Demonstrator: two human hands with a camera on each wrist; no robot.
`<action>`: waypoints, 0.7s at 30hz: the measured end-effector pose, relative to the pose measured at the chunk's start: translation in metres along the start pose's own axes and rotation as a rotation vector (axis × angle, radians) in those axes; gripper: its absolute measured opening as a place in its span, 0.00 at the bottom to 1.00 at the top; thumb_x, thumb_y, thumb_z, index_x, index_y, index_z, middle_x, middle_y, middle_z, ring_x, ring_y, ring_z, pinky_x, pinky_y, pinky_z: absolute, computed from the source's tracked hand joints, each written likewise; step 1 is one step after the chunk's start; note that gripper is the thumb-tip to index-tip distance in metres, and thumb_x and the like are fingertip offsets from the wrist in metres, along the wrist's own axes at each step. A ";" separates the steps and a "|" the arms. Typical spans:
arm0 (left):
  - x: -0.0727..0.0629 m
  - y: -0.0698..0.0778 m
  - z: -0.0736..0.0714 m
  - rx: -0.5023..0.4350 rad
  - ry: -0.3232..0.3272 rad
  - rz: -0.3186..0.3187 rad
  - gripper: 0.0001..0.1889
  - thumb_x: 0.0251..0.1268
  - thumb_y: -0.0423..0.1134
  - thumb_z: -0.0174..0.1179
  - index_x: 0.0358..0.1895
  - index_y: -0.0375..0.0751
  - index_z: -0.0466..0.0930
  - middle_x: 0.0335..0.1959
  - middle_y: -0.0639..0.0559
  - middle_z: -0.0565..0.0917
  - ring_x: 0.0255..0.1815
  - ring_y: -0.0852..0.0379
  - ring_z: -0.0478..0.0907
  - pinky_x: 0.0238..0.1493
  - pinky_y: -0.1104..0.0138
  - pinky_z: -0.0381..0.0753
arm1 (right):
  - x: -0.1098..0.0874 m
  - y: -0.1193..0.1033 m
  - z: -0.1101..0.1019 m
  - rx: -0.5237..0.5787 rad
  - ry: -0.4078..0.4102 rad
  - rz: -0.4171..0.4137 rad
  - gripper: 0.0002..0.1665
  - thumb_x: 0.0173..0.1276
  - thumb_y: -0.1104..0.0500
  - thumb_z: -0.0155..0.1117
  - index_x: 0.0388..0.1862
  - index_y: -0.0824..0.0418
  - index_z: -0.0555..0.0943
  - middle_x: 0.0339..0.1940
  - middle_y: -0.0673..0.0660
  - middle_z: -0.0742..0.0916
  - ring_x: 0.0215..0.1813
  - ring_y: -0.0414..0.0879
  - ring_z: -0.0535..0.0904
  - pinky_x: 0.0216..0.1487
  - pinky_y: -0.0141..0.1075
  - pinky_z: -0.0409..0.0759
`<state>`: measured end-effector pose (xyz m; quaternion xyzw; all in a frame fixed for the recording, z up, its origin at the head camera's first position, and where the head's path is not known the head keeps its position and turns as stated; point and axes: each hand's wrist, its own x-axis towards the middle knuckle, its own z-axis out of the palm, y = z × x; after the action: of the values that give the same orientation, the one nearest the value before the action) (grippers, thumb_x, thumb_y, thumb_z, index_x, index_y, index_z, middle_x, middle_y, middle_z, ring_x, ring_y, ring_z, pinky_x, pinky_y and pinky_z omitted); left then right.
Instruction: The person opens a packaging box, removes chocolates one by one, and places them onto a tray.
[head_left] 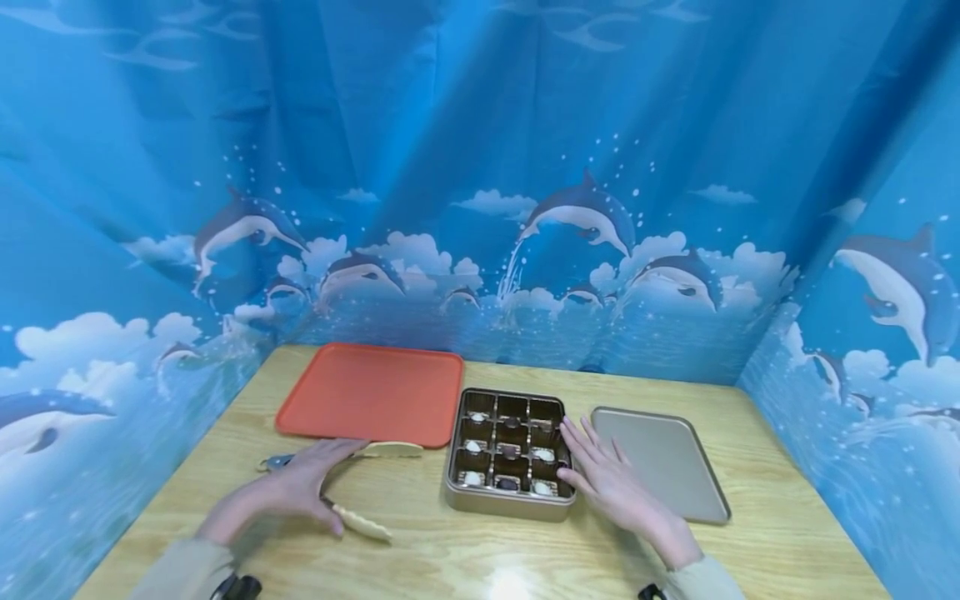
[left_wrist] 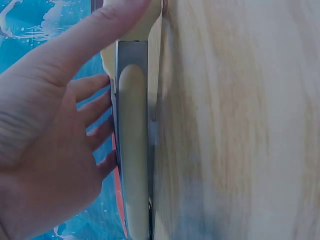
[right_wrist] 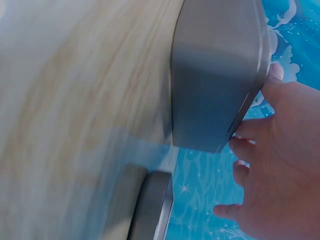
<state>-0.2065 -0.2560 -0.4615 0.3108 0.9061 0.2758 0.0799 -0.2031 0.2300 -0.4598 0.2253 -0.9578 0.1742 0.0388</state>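
The tongs (left_wrist: 134,150) are held in the left hand (head_left: 296,483), the thumb being laid along the near arm and the fingers set against the far one. The arms are spread, presumably because thumb and fingers are placed wide apart on either side; the pale tips are pointed toward the right hand (head_left: 618,483). The right hand is extended, its fingers nearly straight and laid against the rim of the metal box (head_left: 502,502) rather than wrapped around it. This placement is judged to serve as a steadying contact.

The box is located between the two hands, just beside the right fingertips and apart from the tips of the tongs. It is fitted with a dark divided insert (head_left: 494,435), its compartments arranged in three columns. Pale pieces (head_left: 473,479) and dark pieces (head_left: 507,483) are seated in separate compartments; the contents nearest the right fingers cannot be made out clearly.

A flat metal lid (head_left: 663,458), apparently matched to the box, is laid on the tabletop (head_left: 435,554) on the outer side of the right hand. A red tray (head_left: 371,392) is positioned beyond the left hand.
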 end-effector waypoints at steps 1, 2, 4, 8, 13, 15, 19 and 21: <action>0.000 0.000 0.000 0.004 -0.004 -0.007 0.65 0.37 0.59 0.82 0.79 0.34 0.55 0.74 0.27 0.63 0.71 0.21 0.59 0.61 0.26 0.61 | 0.000 -0.001 0.000 0.004 -0.003 0.005 0.42 0.80 0.42 0.50 0.82 0.61 0.53 0.83 0.56 0.54 0.83 0.59 0.45 0.75 0.68 0.43; 0.000 0.000 0.000 0.009 -0.005 -0.015 0.65 0.37 0.60 0.82 0.78 0.34 0.56 0.74 0.27 0.63 0.71 0.21 0.59 0.62 0.27 0.60 | 0.000 -0.001 0.000 0.009 -0.008 0.012 0.42 0.80 0.41 0.50 0.83 0.61 0.52 0.83 0.56 0.53 0.83 0.59 0.45 0.75 0.68 0.43; 0.000 0.000 0.000 0.018 -0.008 -0.033 0.65 0.37 0.60 0.81 0.78 0.33 0.56 0.74 0.27 0.63 0.71 0.21 0.60 0.62 0.27 0.60 | 0.000 -0.002 0.001 0.016 -0.011 0.023 0.43 0.80 0.41 0.49 0.83 0.60 0.52 0.83 0.56 0.52 0.83 0.59 0.44 0.75 0.68 0.44; -0.001 0.000 0.000 0.007 -0.022 -0.061 0.66 0.36 0.61 0.81 0.79 0.33 0.54 0.74 0.25 0.62 0.71 0.20 0.58 0.62 0.26 0.58 | 0.000 -0.004 0.003 0.012 -0.007 0.031 0.42 0.80 0.41 0.49 0.83 0.60 0.52 0.83 0.57 0.53 0.83 0.59 0.44 0.75 0.67 0.44; -0.001 0.000 0.001 0.051 0.008 -0.042 0.65 0.34 0.62 0.81 0.77 0.34 0.58 0.73 0.27 0.64 0.70 0.20 0.60 0.62 0.27 0.60 | 0.000 -0.005 0.003 0.015 -0.005 0.035 0.42 0.80 0.41 0.48 0.83 0.60 0.52 0.83 0.56 0.53 0.83 0.59 0.45 0.75 0.67 0.45; -0.002 -0.001 0.002 0.072 0.037 -0.022 0.64 0.32 0.63 0.81 0.76 0.34 0.62 0.71 0.28 0.67 0.69 0.21 0.63 0.62 0.28 0.63 | 0.000 -0.006 0.002 0.017 -0.007 0.035 0.42 0.80 0.41 0.48 0.83 0.60 0.52 0.83 0.57 0.53 0.83 0.60 0.45 0.75 0.67 0.45; -0.004 0.000 0.000 0.048 0.064 -0.018 0.60 0.35 0.61 0.82 0.74 0.33 0.65 0.70 0.30 0.70 0.68 0.24 0.65 0.61 0.31 0.67 | -0.001 -0.006 0.001 0.018 0.002 0.033 0.42 0.80 0.41 0.49 0.82 0.61 0.53 0.82 0.59 0.54 0.82 0.61 0.46 0.74 0.68 0.47; -0.005 0.001 -0.003 0.035 0.088 -0.026 0.58 0.38 0.60 0.81 0.73 0.33 0.66 0.69 0.31 0.72 0.67 0.26 0.67 0.60 0.33 0.70 | -0.002 -0.007 0.000 0.022 0.009 0.032 0.42 0.80 0.41 0.50 0.82 0.62 0.54 0.82 0.59 0.55 0.82 0.62 0.46 0.74 0.69 0.47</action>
<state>-0.2031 -0.2595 -0.4589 0.2880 0.9173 0.2722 0.0380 -0.1984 0.2251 -0.4582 0.2094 -0.9592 0.1862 0.0377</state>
